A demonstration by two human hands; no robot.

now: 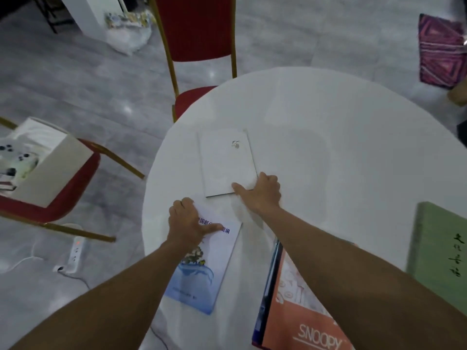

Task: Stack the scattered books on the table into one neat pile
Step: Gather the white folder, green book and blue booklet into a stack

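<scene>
White counter (328, 127): left grip (188, 221) lies flat, fingers spread, on the blue book (202, 261); at 1 o'clock, right grip (260, 192) pinches the white book's (225, 162) corner.

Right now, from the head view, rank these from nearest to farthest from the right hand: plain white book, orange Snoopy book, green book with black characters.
1. plain white book: touching the right hand, table's far side.
2. orange Snoopy book: near edge, under the forearm.
3. green book: far right edge.

Round white table (341, 109) bears white book (225, 162), blue book (214, 261), orange book (295, 306), green book (439, 253).
</scene>
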